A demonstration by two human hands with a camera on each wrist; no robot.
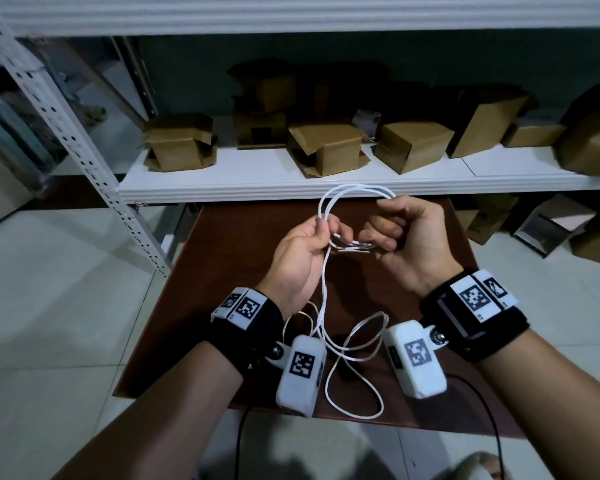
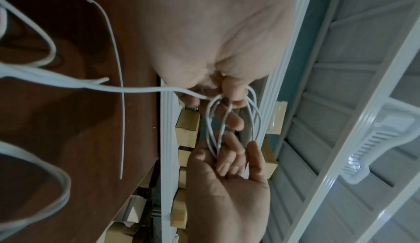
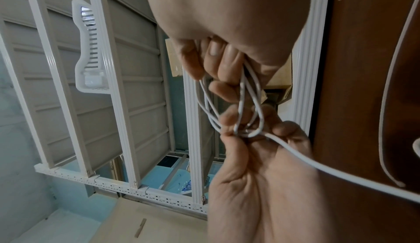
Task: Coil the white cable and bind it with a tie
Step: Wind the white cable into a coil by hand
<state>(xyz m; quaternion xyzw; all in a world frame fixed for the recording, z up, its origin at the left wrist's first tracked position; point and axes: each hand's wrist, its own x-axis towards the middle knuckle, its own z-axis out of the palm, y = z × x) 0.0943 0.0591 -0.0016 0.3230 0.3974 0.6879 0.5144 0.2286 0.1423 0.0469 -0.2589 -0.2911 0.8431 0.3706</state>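
I hold the white cable above a brown table, wound into a few small loops between both hands. My left hand pinches the loops at one side, thumb and fingers curled round the strands. My right hand grips the other side of the same loops with curled fingers. The rest of the cable hangs from my left hand and lies in loose curves on the table between my wrists. A thin white tie lies flat on the table, apart from both hands, also visible in the right wrist view.
A white shelf runs just beyond the table, carrying several brown cardboard boxes. A perforated white rack upright slants at the left. More boxes sit on the tiled floor to the right.
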